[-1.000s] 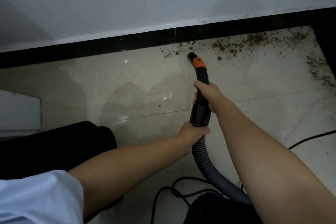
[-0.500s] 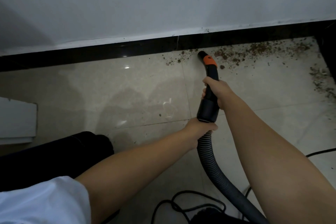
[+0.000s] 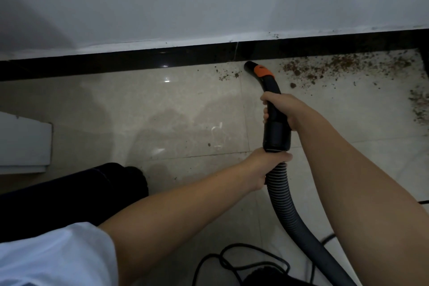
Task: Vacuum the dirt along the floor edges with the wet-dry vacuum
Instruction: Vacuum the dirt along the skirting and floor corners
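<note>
Since the nozzle (image 3: 250, 67) slid up against the black baseboard (image 3: 139, 62), fewer crumbs sit left of it; the big dirt (image 3: 329, 68) patch waits on its right. Right hand (image 3: 282, 109) fingers wrap the wand, left hand (image 3: 263, 165) grips the hose (image 3: 282, 193).

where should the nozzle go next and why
Probably a short sweep left along the baseboard. The nozzle sits at the floor edge with a small scatter of dirt just left of its mouth; the larger patch lies to its right for afterwards. The right hand grips the handle and the left hand holds the hose, so both can steer it.
</note>
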Motion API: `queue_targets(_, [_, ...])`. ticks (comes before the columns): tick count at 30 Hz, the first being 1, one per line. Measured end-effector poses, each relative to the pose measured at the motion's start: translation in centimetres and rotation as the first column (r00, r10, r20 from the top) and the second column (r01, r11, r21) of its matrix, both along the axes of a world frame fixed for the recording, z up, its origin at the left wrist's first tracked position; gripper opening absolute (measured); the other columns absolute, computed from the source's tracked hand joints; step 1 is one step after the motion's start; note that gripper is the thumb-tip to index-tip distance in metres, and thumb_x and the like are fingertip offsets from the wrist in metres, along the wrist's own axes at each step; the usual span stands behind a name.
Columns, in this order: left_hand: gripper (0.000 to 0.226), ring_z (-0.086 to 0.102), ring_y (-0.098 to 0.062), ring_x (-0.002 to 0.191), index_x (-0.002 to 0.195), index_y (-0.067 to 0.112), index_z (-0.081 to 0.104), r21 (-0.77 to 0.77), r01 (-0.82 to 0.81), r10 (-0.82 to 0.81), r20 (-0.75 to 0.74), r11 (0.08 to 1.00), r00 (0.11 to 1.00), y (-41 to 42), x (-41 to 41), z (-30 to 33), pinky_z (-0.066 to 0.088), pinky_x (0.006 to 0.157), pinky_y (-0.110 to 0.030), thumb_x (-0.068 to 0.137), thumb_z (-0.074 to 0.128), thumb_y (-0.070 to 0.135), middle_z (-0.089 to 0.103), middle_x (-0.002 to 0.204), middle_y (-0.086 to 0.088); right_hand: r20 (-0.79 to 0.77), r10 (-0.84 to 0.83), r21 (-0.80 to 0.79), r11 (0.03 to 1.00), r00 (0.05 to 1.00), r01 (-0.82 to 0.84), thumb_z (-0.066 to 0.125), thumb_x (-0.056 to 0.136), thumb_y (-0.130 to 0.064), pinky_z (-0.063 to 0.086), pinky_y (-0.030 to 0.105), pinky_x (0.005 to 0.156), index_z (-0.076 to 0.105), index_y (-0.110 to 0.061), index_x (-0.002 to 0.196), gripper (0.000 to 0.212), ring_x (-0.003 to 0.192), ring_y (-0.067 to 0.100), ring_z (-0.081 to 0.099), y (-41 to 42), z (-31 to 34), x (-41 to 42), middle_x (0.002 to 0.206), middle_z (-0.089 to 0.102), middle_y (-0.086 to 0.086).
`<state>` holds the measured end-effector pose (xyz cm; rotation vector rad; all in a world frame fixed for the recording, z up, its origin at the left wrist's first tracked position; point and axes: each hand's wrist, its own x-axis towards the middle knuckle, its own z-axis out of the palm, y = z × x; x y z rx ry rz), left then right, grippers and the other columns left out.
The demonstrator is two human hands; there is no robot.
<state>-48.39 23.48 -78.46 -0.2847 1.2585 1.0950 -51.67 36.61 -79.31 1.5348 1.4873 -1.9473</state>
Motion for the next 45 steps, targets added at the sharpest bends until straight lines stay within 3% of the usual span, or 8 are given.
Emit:
queue_targets(14, [0.012, 0.051, -0.013, 0.069, 0.082, 0.016, 0.054, -0.05, -0.077, 0.076, -0.016, 0.996, 0.997, -1.6, 2.7, -0.6, 0.044, 0.064, -0.025, 0.086, 0.062, 0.008, 0.053, 0.077, -0.002, 0.015, 0.088, 0.023, 0.996, 0.996, -0.089, 0.06, 0.087, -0.013, 0.049, 0.024, 0.046, 0.049, -0.008, 0.083, 0.012, 0.04, 0.015, 0.05, -2.4, 0.4, 1.1, 0.058, 0.051, 0.007])
queue_targets(22, [0.011, 0.05, -0.015, 0.063, 0.082, 0.012, 0.053, -0.136, -0.16, 0.153, -0.066, 0.978, 0.986, -2.9, 2.6, -1.4, 0.042, 0.057, -0.024, 0.082, 0.061, 0.005, 0.051, 0.071, -0.003, -0.014, 0.171, 0.024, 0.985, 0.985, -0.171, 0.057, 0.088, -0.011, 0.049, 0.025, 0.045, 0.048, -0.008, 0.086, 0.01, 0.042, 0.016, 0.049, -5.1, 0.1, -0.2, 0.059, 0.05, 0.007])
queue_targets(30, [0.016, 0.049, -0.018, 0.061, 0.071, 0.012, 0.052, -0.183, -0.194, 0.172, -0.128, 0.964, 0.977, -4.3, 0.3, -2.4, 0.042, 0.057, -0.026, 0.079, 0.061, 0.002, 0.05, 0.066, -0.005, -0.063, 0.046, 0.076, 0.996, 0.997, -0.041, 0.057, 0.087, -0.011, 0.048, 0.03, 0.051, 0.048, -0.012, 0.086, 0.008, 0.049, 0.019, 0.049, -6.5, -0.9, -1.9, 0.063, 0.051, 0.008])
queue_targets(37, [0.018, 0.048, -0.017, 0.059, 0.069, 0.011, 0.051, -0.178, -0.257, 0.23, -0.16, 0.95, 0.96, -5.2, -1.5, -2.5, 0.041, 0.055, -0.025, 0.08, 0.061, 0.001, 0.049, 0.064, -0.004, -0.065, 0.072, 0.079, 0.995, 0.995, -0.067, 0.057, 0.087, -0.011, 0.048, 0.028, 0.049, 0.049, -0.011, 0.089, 0.009, 0.049, 0.019, 0.05, -7.8, -1.1, -4.5, 0.064, 0.051, 0.008])
queue_targets(41, [0.017, 0.05, -0.016, 0.061, 0.071, 0.012, 0.053, -0.138, -0.239, 0.215, -0.166, 0.961, 0.962, -5.1, -2.1, -2.8, 0.043, 0.058, -0.025, 0.08, 0.063, 0.002, 0.052, 0.067, -0.004, -0.051, -0.035, 0.108, 0.993, 0.998, 0.04, 0.058, 0.087, -0.012, 0.048, 0.028, 0.05, 0.048, -0.007, 0.104, 0.02, 0.05, 0.019, 0.05, -7.2, -1.5, -4.4, 0.066, 0.052, 0.008])
queue_targets(45, [0.016, 0.051, -0.014, 0.063, 0.078, 0.015, 0.054, -0.092, -0.179, 0.164, -0.156, 0.98, 0.974, -4.4, -2.1, -2.8, 0.044, 0.059, -0.023, 0.082, 0.066, 0.005, 0.053, 0.071, -0.003, -0.04, -0.178, 0.118, 0.976, 0.983, 0.181, 0.058, 0.088, -0.011, 0.048, 0.03, 0.051, 0.048, -0.006, 0.103, 0.019, 0.051, 0.019, 0.049, -5.4, -1.5, -3.1, 0.065, 0.051, 0.009])
